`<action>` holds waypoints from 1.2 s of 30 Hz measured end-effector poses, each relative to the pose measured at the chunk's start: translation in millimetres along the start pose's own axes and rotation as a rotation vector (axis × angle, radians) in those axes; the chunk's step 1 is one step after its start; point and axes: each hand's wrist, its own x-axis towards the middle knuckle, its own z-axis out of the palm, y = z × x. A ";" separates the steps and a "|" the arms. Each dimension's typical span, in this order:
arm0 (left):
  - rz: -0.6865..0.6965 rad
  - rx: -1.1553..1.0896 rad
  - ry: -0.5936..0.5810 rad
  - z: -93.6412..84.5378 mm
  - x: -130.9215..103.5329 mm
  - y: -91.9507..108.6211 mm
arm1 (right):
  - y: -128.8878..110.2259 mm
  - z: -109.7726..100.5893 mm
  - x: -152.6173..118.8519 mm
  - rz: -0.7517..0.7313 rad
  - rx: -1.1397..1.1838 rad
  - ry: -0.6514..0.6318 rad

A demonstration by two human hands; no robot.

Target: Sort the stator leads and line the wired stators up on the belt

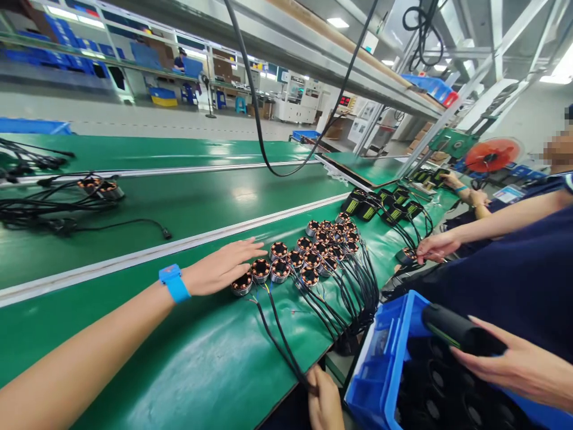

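Note:
My left hand, with a blue wristband, lies palm down with fingers stretched out, over the leftmost copper-wound motor stator. A second stator sits just right of it, near the fingertips. My right hand, low at the table's front edge, is closed around black cables that run up to these two stators. Several more stators stand grouped to the right on the green mat, their cables trailing over the front edge.
Beside me a co-worker's hand holds a black cylinder over a blue crate; their other hand touches a stator. Black-green housings stand behind. Cables lie at far left, and a black cable hangs ahead.

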 end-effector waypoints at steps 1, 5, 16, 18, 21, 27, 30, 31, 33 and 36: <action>-0.021 -0.010 0.000 5.1 0.9 -0.3 | 4.1 -8.2 7.4 0.069 0.031 0.028; -0.017 -0.019 0.005 26.1 11.5 4.3 | 21.0 -37.0 21.1 0.182 0.010 0.142; 0.052 -0.001 0.097 52.3 43.8 17.8 | 14.4 -20.5 3.9 -0.089 -0.016 0.381; 0.083 0.003 0.087 52.0 48.4 21.5 | 3.4 -25.7 13.9 -0.069 0.003 0.423; 0.114 0.010 0.075 50.6 53.4 23.8 | -5.7 -28.2 25.5 0.026 0.076 0.456; 0.192 0.126 0.047 46.6 59.0 25.4 | -7.2 -30.9 20.6 0.035 0.058 0.351; 0.200 0.163 0.007 42.8 60.7 28.4 | -12.0 -34.8 9.4 0.033 0.050 0.400; 0.200 0.168 -0.014 41.2 60.9 29.4 | -14.2 -36.5 5.8 0.038 0.058 0.427; 0.194 0.164 -0.056 38.0 60.5 30.6 | -18.8 -41.5 0.5 0.044 0.068 0.406; 0.184 0.106 -0.101 35.1 58.3 30.0 | -26.3 -55.0 1.4 0.041 0.043 0.249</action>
